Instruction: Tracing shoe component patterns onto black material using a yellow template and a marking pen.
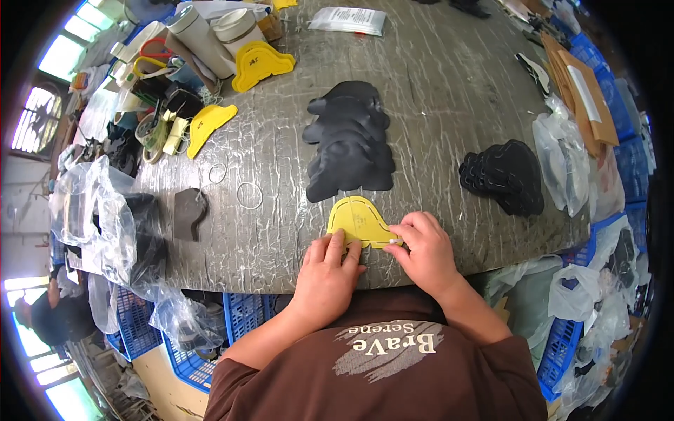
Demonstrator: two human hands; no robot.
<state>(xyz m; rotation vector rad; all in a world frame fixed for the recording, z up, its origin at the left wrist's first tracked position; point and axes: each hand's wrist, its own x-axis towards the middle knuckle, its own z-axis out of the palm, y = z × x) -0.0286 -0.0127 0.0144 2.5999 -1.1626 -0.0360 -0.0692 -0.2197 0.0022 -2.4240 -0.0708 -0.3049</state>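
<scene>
A yellow template (359, 216) with slots along its edge lies on the table near its front edge. My left hand (326, 272) rests on its lower left part, fingers spread and pressing down. At the template's right corner my right hand (426, 251) is closed in a pinch. A small white piece (394, 241) shows between its fingertips; its kind is too small to tell. Just beyond the template, dark shaped pieces (351, 144) lie overlapped in a column. What lies under the template is mostly hidden.
To the right stand a stack of black pieces (504, 175) and a clear plastic bag (562, 158). On the left are a dark grey piece (189, 212), a bagged pile (105, 217), and two rings. Cups (235, 29), tools and more yellow templates (260, 64) crowd the far left.
</scene>
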